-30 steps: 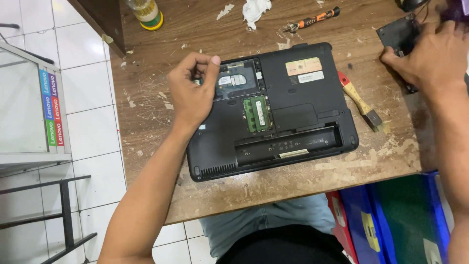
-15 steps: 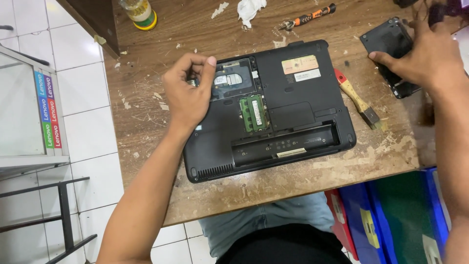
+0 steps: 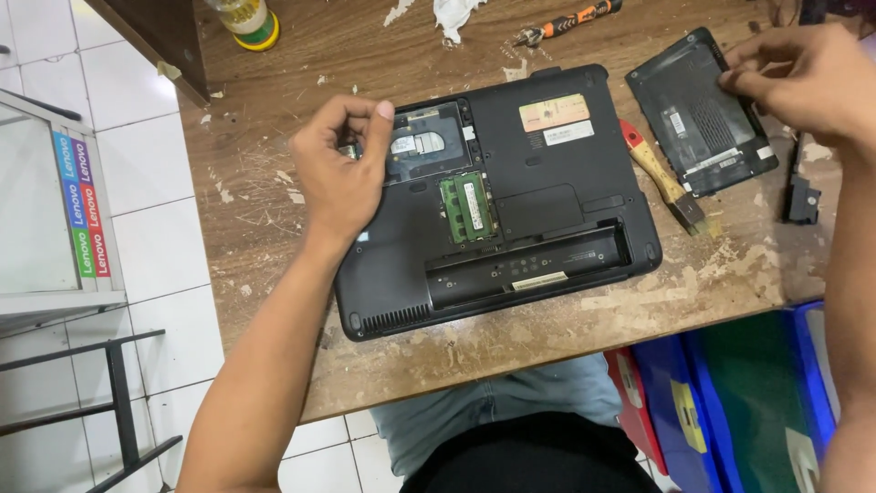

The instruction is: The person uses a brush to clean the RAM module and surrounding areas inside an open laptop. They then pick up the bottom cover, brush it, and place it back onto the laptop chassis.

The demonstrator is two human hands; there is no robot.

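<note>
A black laptop [image 3: 538, 228] lies bottom up on the worn wooden table [image 3: 274, 210]. Its open bays show a silver hard drive [image 3: 424, 146] and a green memory module [image 3: 467, 205]. My left hand [image 3: 339, 173] rests over the laptop's left side, with thumb and fingers pinched on a small metal bit at the drive's left edge. My right hand [image 3: 812, 78] grips the far right corner of a black cover panel [image 3: 698, 114], which lies flat on the table to the right of the laptop.
A brush with a red and wooden handle [image 3: 662, 178] lies between laptop and panel. An orange-black screwdriver [image 3: 566, 20], white tissue [image 3: 452, 14] and a yellow-based bottle [image 3: 246, 18] sit at the far edge. A small black part [image 3: 803, 196] lies right. Blue bins [image 3: 730, 411] stand below.
My right hand has drawn the black cover panel closer to the laptop and into fuller view. My left hand stays pinched at the drive bay.
</note>
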